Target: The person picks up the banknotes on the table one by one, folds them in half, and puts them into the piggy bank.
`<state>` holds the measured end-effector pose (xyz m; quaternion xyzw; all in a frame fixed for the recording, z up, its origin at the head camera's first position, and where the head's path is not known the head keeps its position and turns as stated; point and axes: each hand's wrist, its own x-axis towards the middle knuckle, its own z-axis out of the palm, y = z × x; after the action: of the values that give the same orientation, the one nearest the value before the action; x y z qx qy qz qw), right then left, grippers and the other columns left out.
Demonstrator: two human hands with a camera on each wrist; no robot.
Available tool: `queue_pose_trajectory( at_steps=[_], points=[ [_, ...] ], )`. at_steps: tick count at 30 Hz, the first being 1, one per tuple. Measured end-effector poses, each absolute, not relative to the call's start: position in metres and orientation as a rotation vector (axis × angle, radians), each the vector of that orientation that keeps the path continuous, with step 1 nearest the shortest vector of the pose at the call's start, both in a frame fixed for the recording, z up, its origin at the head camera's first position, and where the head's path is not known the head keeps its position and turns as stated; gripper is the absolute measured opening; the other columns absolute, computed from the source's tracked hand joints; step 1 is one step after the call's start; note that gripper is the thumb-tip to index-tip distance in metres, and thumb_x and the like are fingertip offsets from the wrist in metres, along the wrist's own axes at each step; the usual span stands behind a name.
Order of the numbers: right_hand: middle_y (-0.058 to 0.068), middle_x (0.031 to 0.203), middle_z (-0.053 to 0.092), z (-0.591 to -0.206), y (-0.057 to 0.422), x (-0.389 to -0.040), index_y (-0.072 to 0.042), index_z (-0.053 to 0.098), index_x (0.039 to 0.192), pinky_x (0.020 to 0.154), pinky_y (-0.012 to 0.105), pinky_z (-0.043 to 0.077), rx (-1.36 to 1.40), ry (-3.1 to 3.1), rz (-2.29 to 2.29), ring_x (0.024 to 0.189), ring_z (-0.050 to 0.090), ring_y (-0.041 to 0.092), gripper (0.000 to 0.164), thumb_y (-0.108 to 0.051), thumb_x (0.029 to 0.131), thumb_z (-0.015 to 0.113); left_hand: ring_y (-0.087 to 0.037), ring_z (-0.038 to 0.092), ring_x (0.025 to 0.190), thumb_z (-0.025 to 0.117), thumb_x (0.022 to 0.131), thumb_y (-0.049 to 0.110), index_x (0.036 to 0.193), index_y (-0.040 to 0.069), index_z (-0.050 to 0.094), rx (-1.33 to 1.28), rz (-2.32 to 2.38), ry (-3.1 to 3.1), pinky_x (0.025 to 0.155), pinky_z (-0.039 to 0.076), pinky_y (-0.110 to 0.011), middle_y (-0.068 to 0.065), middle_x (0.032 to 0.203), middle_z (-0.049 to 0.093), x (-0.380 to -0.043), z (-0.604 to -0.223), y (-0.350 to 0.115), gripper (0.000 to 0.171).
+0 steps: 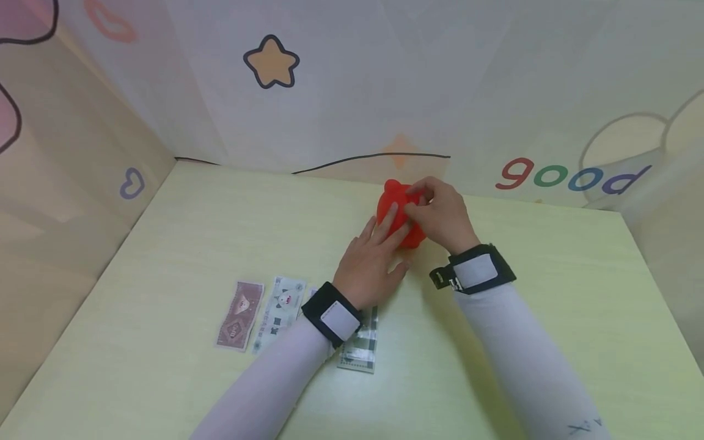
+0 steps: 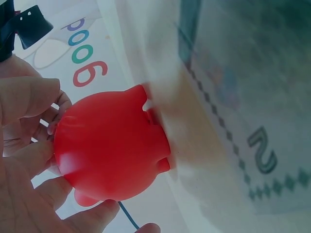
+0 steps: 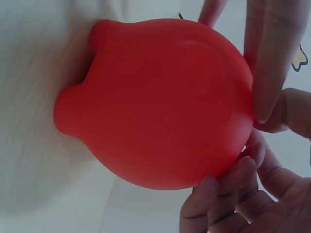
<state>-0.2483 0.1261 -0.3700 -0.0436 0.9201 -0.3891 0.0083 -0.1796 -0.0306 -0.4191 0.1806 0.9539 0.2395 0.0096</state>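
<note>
A red piggy bank point(image 1: 392, 198) stands near the back edge of the table; its rounded body and stubby legs show in the left wrist view point(image 2: 112, 145) and right wrist view point(image 3: 160, 107). My left hand point(image 1: 370, 269) rests on its near side, fingers spread and mostly straight. Against the top of the bank, my right hand point(image 1: 442, 214) has its thumb and fingers curled, tips touching the red surface. Whether anything sits between those fingertips is hidden. Below and left of my left hand lie a reddish-brown play banknote point(image 1: 240, 316) and a pale one point(image 1: 277, 311).
Under my left forearm a greenish banknote point(image 1: 360, 351) is partly covered, and the edge of another shows beside the wrist strap point(image 1: 332, 315). A printed cloth wall point(image 1: 341, 110) rises right behind the piggy bank. Bare tabletop point(image 1: 561, 293) stretches to the right.
</note>
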Motion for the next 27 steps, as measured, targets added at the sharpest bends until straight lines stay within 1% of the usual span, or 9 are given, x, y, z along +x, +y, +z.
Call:
queue_pose_trajectory(
  at_steps=[3,8,13,19,24,27],
  points=[
    [0.015,0.104,0.06,-0.37,0.126,-0.249,-0.007,0.06,0.131,0.07,0.026,0.054,-0.137,2.855,-1.214,0.09,0.058,0.028,0.043,-0.018,0.092,0.073,-0.033,0.02,0.16,0.073,0.095,0.038,0.164,0.032,0.028,0.558,0.749,2.978,0.119,0.036,-0.064,0.005,0.176,0.006,-0.18,-0.419,-0.03,0.082],
    [0.015,0.104,0.057,-0.375,0.126,-0.247,-0.008,0.059,0.131,0.069,0.026,0.053,-0.126,2.836,-1.278,0.092,0.056,0.028,0.039,-0.015,0.094,0.069,-0.033,0.021,0.16,0.073,0.096,0.038,0.164,0.031,0.03,0.557,0.764,2.97,0.12,0.033,-0.066,0.005,0.176,0.007,-0.179,-0.419,-0.031,0.081],
    [0.015,0.11,0.055,-0.382,0.124,-0.244,-0.008,0.059,0.133,0.069,0.028,0.052,-0.155,2.85,-1.34,0.098,0.055,0.028,0.036,-0.014,0.097,0.064,-0.033,0.022,0.16,0.073,0.095,0.037,0.163,0.029,0.033,0.556,0.79,2.961,0.121,0.031,-0.067,0.004,0.176,0.009,-0.18,-0.418,-0.032,0.079],
    [0.016,0.115,0.055,-0.388,0.123,-0.239,-0.006,0.059,0.134,0.076,0.031,0.053,-0.191,2.921,-1.358,0.1,0.054,0.028,0.038,-0.012,0.097,0.066,-0.034,0.023,0.16,0.074,0.095,0.037,0.163,0.028,0.034,0.565,0.806,2.952,0.121,0.028,-0.069,0.004,0.176,0.011,-0.18,-0.415,-0.032,0.079],
    [0.017,0.11,0.055,-0.393,0.12,-0.236,-0.004,0.061,0.132,0.077,0.033,0.052,-0.214,3.009,-1.358,0.097,0.055,0.028,0.036,-0.011,0.097,0.067,-0.034,0.024,0.159,0.072,0.096,0.038,0.162,0.028,0.037,0.562,0.833,2.939,0.12,0.025,-0.073,0.004,0.176,0.013,-0.182,-0.415,-0.033,0.075],
    [0.016,0.106,0.055,-0.397,0.12,-0.232,-0.004,0.063,0.133,0.074,0.032,0.05,-0.195,3.029,-1.366,0.094,0.054,0.028,0.035,-0.012,0.099,0.066,-0.032,0.024,0.159,0.071,0.096,0.038,0.162,0.029,0.037,0.572,0.891,2.888,0.118,0.027,-0.075,0.004,0.176,0.013,-0.184,-0.416,-0.036,0.075]
  ],
)
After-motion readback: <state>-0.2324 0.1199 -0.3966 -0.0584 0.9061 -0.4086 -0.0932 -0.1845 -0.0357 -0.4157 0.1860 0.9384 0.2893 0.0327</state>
